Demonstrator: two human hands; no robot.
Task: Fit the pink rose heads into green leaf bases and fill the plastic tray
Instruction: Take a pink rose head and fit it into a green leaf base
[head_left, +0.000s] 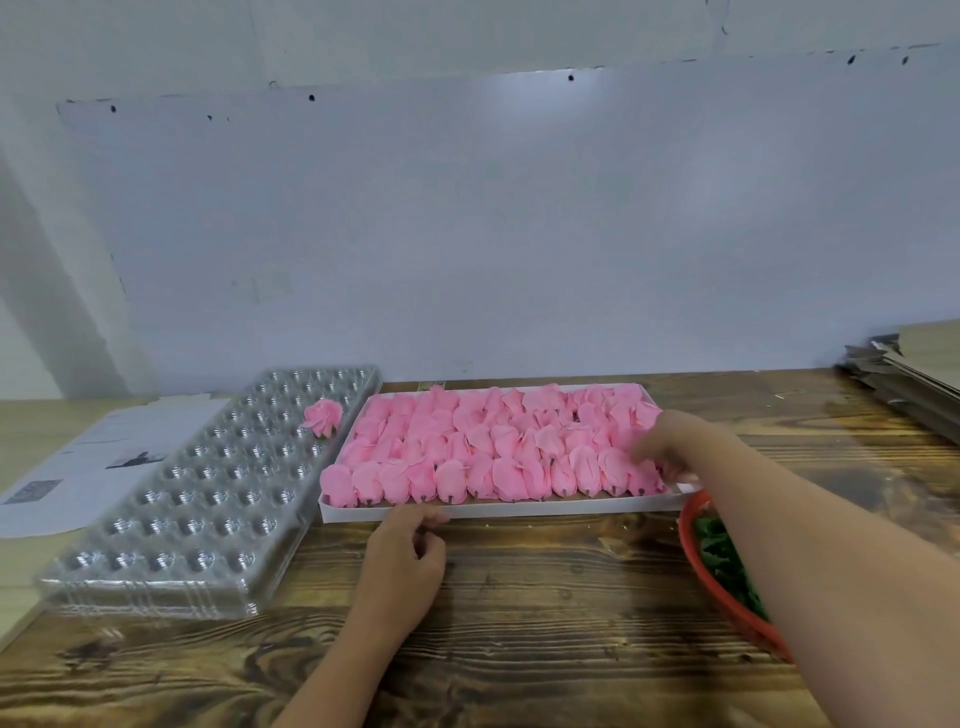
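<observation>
My left hand rests on the wooden table at the near edge of the white box. Its fingers are loosely curled, the fingertips touch the box's near wall, and it holds nothing.

My right hand reaches over the right near corner of the white box, among the pink rose heads. This hand is motion-blurred; I cannot tell whether its fingers grip a rose head or only touch the row.

The pink rose heads fill the white box in several rows, lying on their sides with the dark stub ends facing the near wall.

The plastic tray is clear, has rows of round sockets, and lies to the left of the white box, angled so its far end sits just beside the box's far left corner. One finished rose, pink with a trace of green beneath it, sits in a socket at the tray's far right side. The other visible sockets hold nothing.

The green leaf bases lie in a red basket at the right, near the box's right near corner, partly hidden by my right forearm.

A printed sheet lies left of the tray. Stacked cardboard sits at the far right.
</observation>
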